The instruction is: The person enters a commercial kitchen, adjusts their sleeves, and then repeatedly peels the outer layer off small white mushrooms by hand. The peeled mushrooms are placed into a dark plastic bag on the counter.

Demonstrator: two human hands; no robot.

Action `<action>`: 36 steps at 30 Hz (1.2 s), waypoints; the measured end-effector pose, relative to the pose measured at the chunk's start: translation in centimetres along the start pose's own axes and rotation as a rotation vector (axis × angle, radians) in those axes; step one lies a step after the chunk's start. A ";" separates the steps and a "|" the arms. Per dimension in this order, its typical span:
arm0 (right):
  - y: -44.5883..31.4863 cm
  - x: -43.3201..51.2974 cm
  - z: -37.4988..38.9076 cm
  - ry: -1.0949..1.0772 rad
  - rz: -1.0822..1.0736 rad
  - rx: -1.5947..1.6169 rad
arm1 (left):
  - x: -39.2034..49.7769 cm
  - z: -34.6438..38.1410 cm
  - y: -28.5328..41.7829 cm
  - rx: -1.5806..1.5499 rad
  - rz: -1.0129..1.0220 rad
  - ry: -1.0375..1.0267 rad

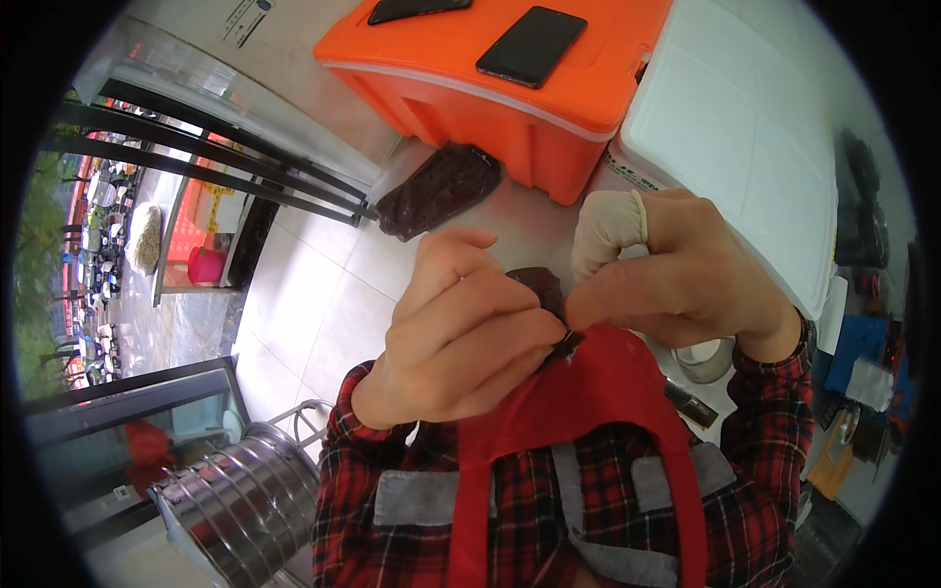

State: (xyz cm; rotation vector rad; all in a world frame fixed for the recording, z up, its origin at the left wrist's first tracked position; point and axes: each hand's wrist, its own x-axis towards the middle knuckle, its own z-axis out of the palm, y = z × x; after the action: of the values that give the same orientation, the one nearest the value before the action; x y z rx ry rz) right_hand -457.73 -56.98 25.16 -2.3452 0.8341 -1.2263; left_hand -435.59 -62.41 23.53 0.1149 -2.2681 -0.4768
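My left hand [470, 331] is raised before my chest with its fingers curled, pinching a small dark brown piece [542, 287] whose kind I cannot tell. My right hand [662, 272] meets the same piece from the other side, thumb and finger close together. A pale finger cot [606, 228] covers one finger of the right hand. Beneath both hands lies the bib of my red apron [588, 382]. Beyond them, a clear plastic bag of dark brown stuff [441, 191] rests on the pale surface beside the orange box.
An orange insulated box [470, 110] carries two dark phones, one of them nearer [533, 45]. To its right stands a white lidded box [742, 132]. A ribbed steel drum [239, 507] is at lower left, near a glass door [140, 441]. A metal bowl [704, 359] sits behind my right wrist.
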 end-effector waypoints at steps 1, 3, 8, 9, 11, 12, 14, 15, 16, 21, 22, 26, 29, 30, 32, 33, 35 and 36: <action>0.0 0.0 0.0 0.002 0.002 0.009 | 0.0 0.1 0.0 -0.002 -0.014 0.004; -0.1 -0.1 0.0 -0.014 -0.016 -0.013 | 0.1 0.2 -0.1 -0.014 -0.035 0.011; 0.0 -0.3 0.0 0.021 0.029 -0.002 | 0.4 0.0 -0.2 -0.136 -0.150 0.001; 0.0 -0.3 -0.1 0.016 0.072 0.015 | 0.5 -0.1 -0.2 -0.175 -0.168 -0.012; 0.1 -0.3 -0.3 0.013 0.146 0.069 | 0.6 -0.2 -0.3 -0.248 -0.205 -0.031; 0.2 -0.3 -0.4 0.018 0.180 0.109 | 0.7 -0.2 -0.3 -0.264 -0.211 -0.035; 0.4 -0.2 -0.3 0.018 0.260 0.231 | 0.8 -0.2 -0.2 -0.294 -0.240 -0.036; 0.4 -0.1 -0.3 0.013 0.308 0.313 | 0.9 -0.2 -0.2 -0.305 -0.249 -0.037; 0.5 -0.1 -0.3 0.014 0.330 0.398 | 0.9 -0.3 -0.1 -0.315 -0.256 -0.039; 1.1 -0.3 0.1 -0.078 0.204 0.425 | 1.0 -0.2 -0.1 -0.322 -0.289 -0.060; 1.1 -0.5 0.2 -0.093 0.188 0.391 | 1.0 -0.2 -0.1 -0.335 -0.294 -0.061; 1.7 -0.9 -0.2 -0.039 0.392 0.530 | 0.8 0.4 -0.7 -0.302 -0.337 -0.047; 2.6 -0.4 -1.9 0.032 0.550 0.509 | 0.4 0.7 -1.5 -0.381 -0.493 0.044; 2.7 -0.2 -2.4 0.079 0.614 0.350 | 0.2 0.7 -1.7 -0.388 -0.538 0.076; 2.5 0.1 -2.8 0.223 0.846 0.000 | -0.3 1.0 -2.1 -0.398 -0.616 0.160; 2.4 0.2 -2.4 0.329 0.796 -0.330 | -0.5 1.2 -2.3 -0.362 -0.663 0.171; 1.0 -0.2 -0.8 0.300 0.452 -0.374 | -0.8 2.1 -2.9 -0.292 -0.605 0.200; 0.8 0.0 0.4 0.293 0.226 -0.392 | -1.0 2.1 -3.2 -0.210 -0.599 0.222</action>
State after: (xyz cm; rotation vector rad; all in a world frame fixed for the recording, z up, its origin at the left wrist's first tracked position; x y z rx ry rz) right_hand -457.66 -57.56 24.52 -2.2962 1.5140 -1.4313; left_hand -436.71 -64.52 20.38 0.7152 -1.9258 -0.9573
